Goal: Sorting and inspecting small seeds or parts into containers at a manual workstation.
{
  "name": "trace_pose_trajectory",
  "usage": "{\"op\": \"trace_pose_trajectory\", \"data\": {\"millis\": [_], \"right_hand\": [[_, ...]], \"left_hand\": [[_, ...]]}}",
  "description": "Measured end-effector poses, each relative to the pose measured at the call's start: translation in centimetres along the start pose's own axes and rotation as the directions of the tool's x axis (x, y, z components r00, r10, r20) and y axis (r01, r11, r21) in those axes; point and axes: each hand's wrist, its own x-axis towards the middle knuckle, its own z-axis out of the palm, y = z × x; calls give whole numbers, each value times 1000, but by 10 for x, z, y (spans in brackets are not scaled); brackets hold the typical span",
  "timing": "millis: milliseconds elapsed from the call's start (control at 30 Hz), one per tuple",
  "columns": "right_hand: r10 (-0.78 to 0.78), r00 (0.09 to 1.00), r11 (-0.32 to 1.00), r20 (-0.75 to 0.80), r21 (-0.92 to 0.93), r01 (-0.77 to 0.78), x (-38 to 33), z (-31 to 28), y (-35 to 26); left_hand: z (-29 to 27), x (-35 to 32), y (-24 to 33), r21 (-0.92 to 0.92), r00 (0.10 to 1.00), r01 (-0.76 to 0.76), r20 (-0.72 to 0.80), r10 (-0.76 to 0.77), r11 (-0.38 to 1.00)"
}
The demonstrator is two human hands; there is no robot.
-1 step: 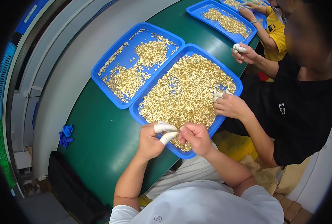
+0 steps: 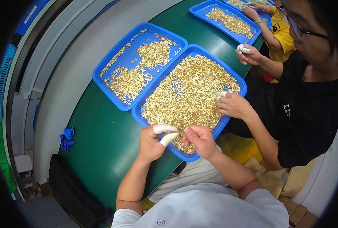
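White finger covers sheathe the thumb and forefinger of my left hand (image 2: 152,141), which are curled into a pinch. Just to its right, my right hand (image 2: 201,140) is bare and also pinches, thumb against forefinger. Whatever lies between the fingertips of either hand is too small to make out. A narrow gap parts the two hands. Both are over the near end of a blue tray (image 2: 140,118) thickly covered with small gold-coloured metal pieces (image 2: 192,91). Touching its left side is a second blue tray (image 2: 96,74) with looser heaps of similar pieces (image 2: 129,81).
The trays stand on a green table (image 2: 100,131). A co-worker in black at the right has a hand (image 2: 233,106) with white finger covers at the same tray. Farther off are another blue tray (image 2: 258,32) and a person in yellow. Crumpled blue gloves (image 2: 67,138) lie at the left.
My left hand has shifted slightly left, widening the gap to my right hand. The co-worker's hand at the tray has moved a little.
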Motion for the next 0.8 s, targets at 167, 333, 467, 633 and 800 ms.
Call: {"op": "trace_pose_trajectory", "data": {"millis": [167, 333, 467, 633, 800], "right_hand": [[19, 998, 999, -56, 28, -17, 0, -7, 7], [4, 995, 999, -102, 44, 1, -3, -13, 8], [-18, 994, 995, -112, -99, 7, -4, -8, 3], [-20, 999, 986, -39, -164, 13, -2, 1, 10], [-37, 999, 963, -34, -269, 27, -8, -14, 18]], "left_hand": [[-23, 13, -7, -158, 971, 94, -203, -125, 983], [-81, 69, -17, 19, 806, 114, -586, -81, 993], [-76, 42, -27, -69, 838, 181, -512, -190, 981], [-12, -25, -3, -158, 966, 178, -160, -203, 971], [4, -27, 5, -16, 980, 156, -125, -157, 988]]}}
